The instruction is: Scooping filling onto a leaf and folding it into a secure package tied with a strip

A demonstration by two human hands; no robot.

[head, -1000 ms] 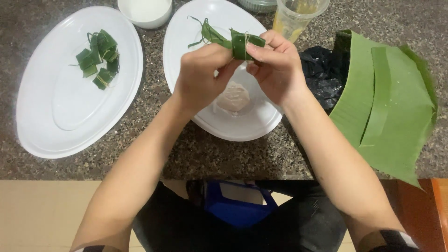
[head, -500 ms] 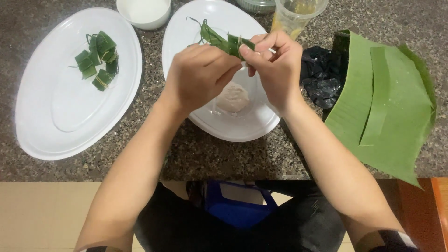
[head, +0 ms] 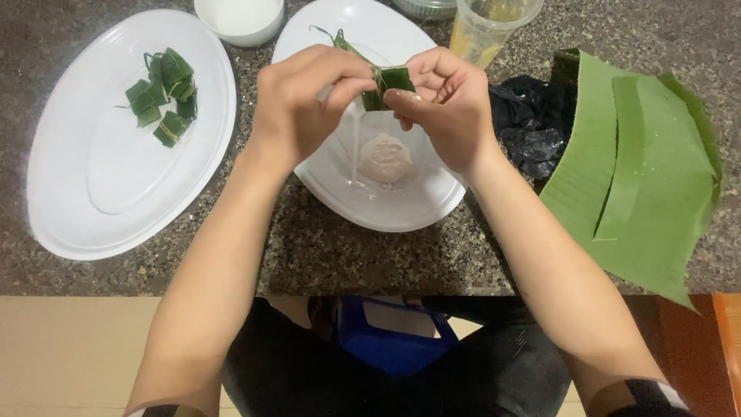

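Note:
My left hand (head: 301,104) and my right hand (head: 444,104) meet above a white oval plate (head: 401,205), both pinching a small folded green leaf parcel (head: 390,83) with a thin leaf strip trailing up to the left. Under the hands, on that plate, lies a lump of pale pinkish dough (head: 384,158). A larger white oval plate (head: 116,193) on the left carries several finished green leaf parcels (head: 162,96).
Large banana leaf pieces (head: 641,170) lie at the right on the speckled stone counter (head: 363,262), beside a crumpled black plastic bag (head: 532,123). A white bowl (head: 239,19) and a clear plastic cup (head: 490,31) stand at the back.
Both hands stayed together over the middle plate, working the leaf parcel. The trailing leaf strip is shorter and the parcel looks more tightly folded.

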